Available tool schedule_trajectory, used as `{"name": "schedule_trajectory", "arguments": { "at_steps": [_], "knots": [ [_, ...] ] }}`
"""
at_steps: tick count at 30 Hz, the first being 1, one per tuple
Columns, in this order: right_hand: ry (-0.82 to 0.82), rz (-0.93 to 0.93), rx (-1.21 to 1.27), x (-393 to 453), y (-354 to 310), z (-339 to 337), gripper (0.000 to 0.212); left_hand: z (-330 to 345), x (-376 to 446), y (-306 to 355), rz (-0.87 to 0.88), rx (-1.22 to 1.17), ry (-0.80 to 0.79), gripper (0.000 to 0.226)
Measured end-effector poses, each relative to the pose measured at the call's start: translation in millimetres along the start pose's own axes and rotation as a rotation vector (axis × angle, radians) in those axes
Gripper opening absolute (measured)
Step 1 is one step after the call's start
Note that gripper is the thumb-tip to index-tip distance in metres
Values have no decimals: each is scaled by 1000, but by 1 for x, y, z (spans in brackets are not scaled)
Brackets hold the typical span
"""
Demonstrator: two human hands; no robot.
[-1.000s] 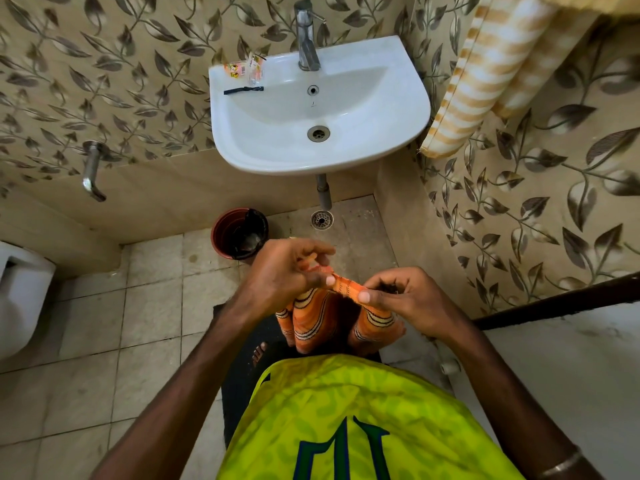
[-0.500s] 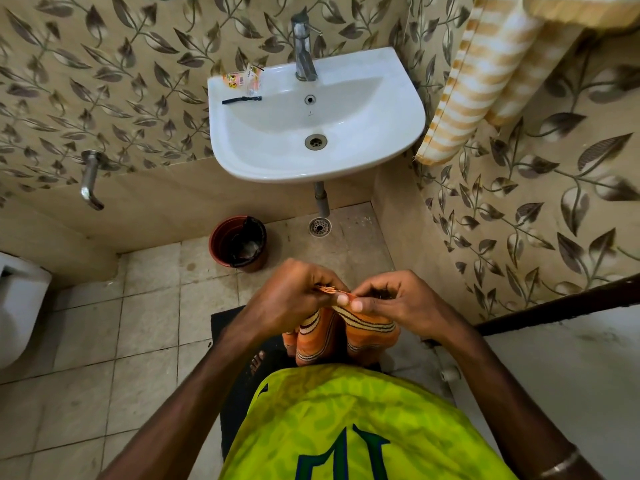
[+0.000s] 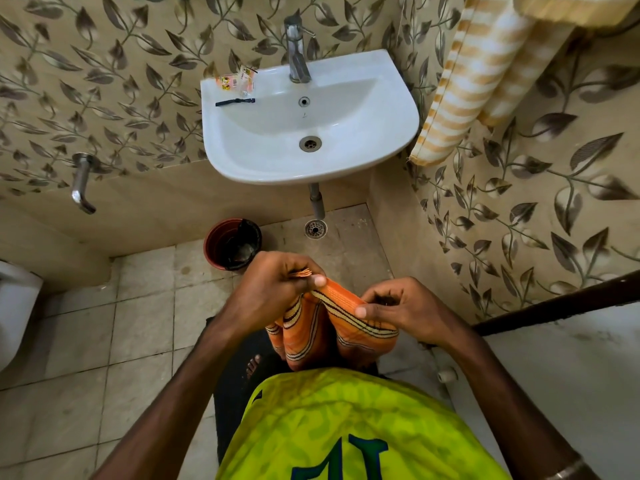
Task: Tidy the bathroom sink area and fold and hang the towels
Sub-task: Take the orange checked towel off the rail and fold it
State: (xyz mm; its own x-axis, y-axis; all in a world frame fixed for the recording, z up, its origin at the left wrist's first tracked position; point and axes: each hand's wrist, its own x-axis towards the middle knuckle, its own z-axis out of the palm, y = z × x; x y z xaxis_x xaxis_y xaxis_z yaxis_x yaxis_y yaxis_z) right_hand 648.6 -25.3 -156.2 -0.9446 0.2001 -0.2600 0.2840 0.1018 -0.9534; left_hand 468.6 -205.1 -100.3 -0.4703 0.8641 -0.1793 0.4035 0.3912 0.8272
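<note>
An orange towel [image 3: 311, 327] with cream and dark stripes hangs folded between my hands, in front of my waist. My left hand [image 3: 273, 289] pinches its bunched top edge. My right hand [image 3: 398, 306] pinches the same edge a little to the right, thumb on top. The white sink [image 3: 381, 133] is mounted on the wall ahead, with a chrome tap [image 3: 296, 50]. A black razor [image 3: 235, 102] and small orange-and-clear sachets [image 3: 239, 81] lie on the sink's left rim. A yellow-and-white striped towel [image 3: 460, 81] hangs on the right wall.
A red-brown bin [image 3: 218, 247] with a dark liner stands on the tiled floor below the sink, beside a floor drain [image 3: 315, 229]. A wall tap [image 3: 81, 183] sticks out at the left. A toilet edge [image 3: 14, 306] is at far left. A dark mat [image 3: 235, 375] lies underfoot.
My hands came together on the towel's top edge, then spread slightly apart again. The camera has tilted, so the sink sits lower in view.
</note>
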Motion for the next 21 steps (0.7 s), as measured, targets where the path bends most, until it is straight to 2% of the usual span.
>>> {"name": "schedule_trajectory", "arguments": {
  "at_steps": [3,6,11,13,15,18,21],
  "knots": [
    [2,-1,26,0,2,-1,15,-1,2,0,-1,-7,31,6],
    [15,-19,49,2,0,1,23,1,4,-1,5,13,57,8],
    [19,-71,66,4,-5,4,17,6,5,1,-37,-1,-88,54],
    [27,-94,74,5,-8,4,17,12,5,7,-23,-39,-170,61],
    [27,-99,72,8,-9,4,18,19,6,11,-5,-41,-216,58],
    [33,-93,67,10,-9,3,20,21,8,16,0,0,-195,45],
    [7,-85,42,10,-7,4,10,18,11,15,-1,99,-188,34]
  ]
}}
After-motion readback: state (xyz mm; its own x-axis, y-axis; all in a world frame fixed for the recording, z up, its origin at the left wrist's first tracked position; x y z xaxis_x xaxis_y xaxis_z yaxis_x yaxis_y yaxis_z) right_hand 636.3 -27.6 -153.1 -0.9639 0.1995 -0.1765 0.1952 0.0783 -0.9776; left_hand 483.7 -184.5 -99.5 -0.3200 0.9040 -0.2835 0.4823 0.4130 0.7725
